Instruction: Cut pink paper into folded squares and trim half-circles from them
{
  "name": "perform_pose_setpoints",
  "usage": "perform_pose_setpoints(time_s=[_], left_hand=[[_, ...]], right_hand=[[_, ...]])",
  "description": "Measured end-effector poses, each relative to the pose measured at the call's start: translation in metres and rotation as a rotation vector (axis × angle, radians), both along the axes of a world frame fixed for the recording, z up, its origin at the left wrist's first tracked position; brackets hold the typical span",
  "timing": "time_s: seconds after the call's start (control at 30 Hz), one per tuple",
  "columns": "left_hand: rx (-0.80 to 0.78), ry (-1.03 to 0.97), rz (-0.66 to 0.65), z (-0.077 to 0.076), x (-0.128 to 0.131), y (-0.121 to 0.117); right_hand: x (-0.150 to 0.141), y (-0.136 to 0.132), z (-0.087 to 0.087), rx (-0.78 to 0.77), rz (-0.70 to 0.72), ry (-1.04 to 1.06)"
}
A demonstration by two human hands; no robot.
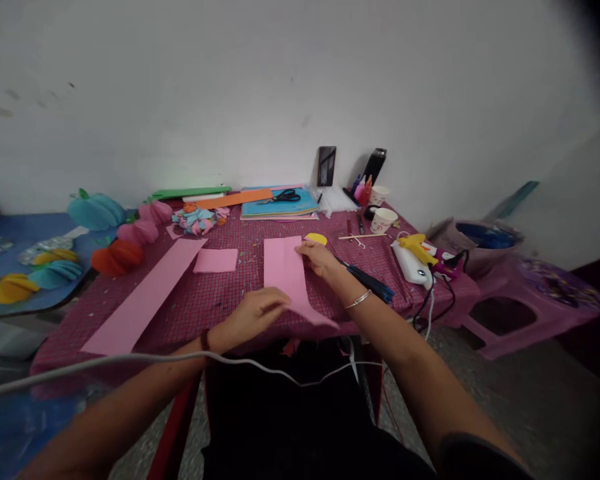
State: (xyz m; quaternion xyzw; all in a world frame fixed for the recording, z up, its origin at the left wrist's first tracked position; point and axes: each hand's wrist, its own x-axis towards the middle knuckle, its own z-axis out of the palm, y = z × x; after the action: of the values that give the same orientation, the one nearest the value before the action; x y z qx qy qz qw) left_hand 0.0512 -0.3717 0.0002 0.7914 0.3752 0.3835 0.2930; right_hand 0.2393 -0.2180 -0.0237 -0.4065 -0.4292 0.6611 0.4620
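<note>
A pink paper strip (283,267) lies lengthwise in front of me, its near end lifted and curling over the table edge. At its left side near the bottom, my left hand (253,317) has thumb and fingers closed on the paper. My right hand (320,259) pinches the strip's upper right edge. Beside it on the left rests a small folded pink paper rectangle (216,261), and farther left a long pink strip (150,293) lies slantwise. A yellow paper oval (316,238) shows just beyond my right hand.
Scissors (285,195) lie on stacked coloured paper at the back. To the right are paper cups (383,220) and a yellow glue gun (417,248) on a white power strip (411,263). Paper pumpkins (116,257) sit left. A pale cable (170,358) crosses before me.
</note>
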Motion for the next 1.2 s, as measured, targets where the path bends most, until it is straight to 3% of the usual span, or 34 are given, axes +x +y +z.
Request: perform_pose_setpoints(time_s=[0.1, 0.2, 0.33, 0.5, 0.73, 0.83, 1.0, 1.2], left_hand=[[-0.074, -0.177, 0.322, -0.002, -0.005, 0.018], [-0.076, -0.275, 0.445, -0.002, -0.011, 0.036], [-0.169, -0.384, 0.417, 0.005, -0.011, 0.043], [-0.269, -0.449, 0.386, 0.018, -0.003, 0.027], [-0.261, -0.548, 0.424, 0.032, 0.006, 0.002], [-0.232, -0.539, 0.430, 0.033, 0.008, -0.003], [-0.165, -0.475, 0.460, 0.035, 0.013, -0.008], [-0.183, -0.449, 0.484, 0.032, 0.016, -0.010]], right_hand=[[-0.006, -0.007, 0.002, 0.079, -0.050, -0.003], [-0.010, -0.023, 0.008, 0.185, -0.091, 0.016], [-0.012, -0.051, 0.024, 0.295, -0.069, 0.028], [-0.010, -0.081, 0.047, 0.370, -0.067, 0.035], [0.004, -0.122, 0.072, 0.611, -0.356, 0.045], [0.009, -0.131, 0.082, 0.705, -0.375, -0.011], [0.009, -0.132, 0.089, 0.648, -0.403, -0.056], [0.006, -0.131, 0.087, 0.561, -0.386, 0.105]])
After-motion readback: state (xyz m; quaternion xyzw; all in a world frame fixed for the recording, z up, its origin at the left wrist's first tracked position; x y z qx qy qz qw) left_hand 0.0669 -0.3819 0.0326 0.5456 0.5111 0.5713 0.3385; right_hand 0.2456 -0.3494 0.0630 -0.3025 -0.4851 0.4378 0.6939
